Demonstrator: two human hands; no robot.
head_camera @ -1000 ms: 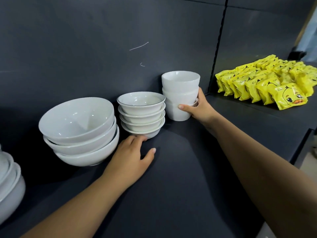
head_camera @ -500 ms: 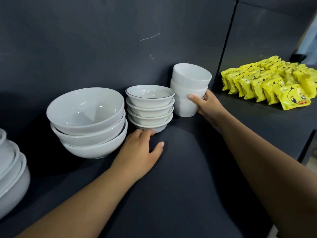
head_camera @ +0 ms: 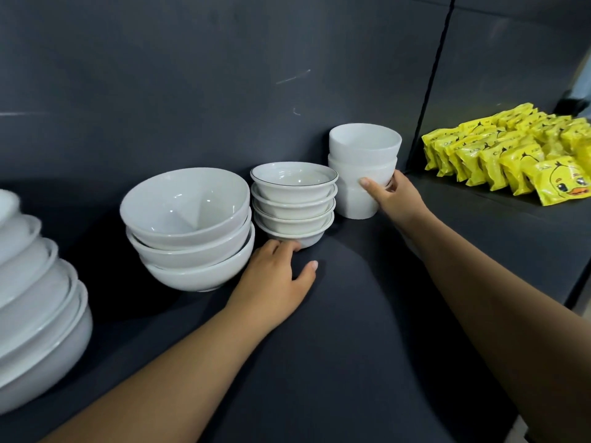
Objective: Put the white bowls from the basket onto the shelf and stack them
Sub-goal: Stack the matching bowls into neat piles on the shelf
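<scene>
Right of centre in the head view, the right hand (head_camera: 396,199) grasps the tall stack of white bowls (head_camera: 364,161), tilted a moment ago, now upright on the shelf (head_camera: 351,314). Mid-frame, the left hand (head_camera: 275,282) lies slack and unclenched, touching the small bowl stack (head_camera: 292,203); stacking seems nearly done.

Left stack (head_camera: 35,314): cut by left edge, blurred, bowl count unclear. Packets (head_camera: 511,155): row runs off right edge, print too small to read. Right grip (head_camera: 395,199): fingers hidden behind tall bowls (head_camera: 361,148). Left grip (head_camera: 275,282): fingertips hidden under small bowls (head_camera: 292,199). Forearms cut by frame.
</scene>
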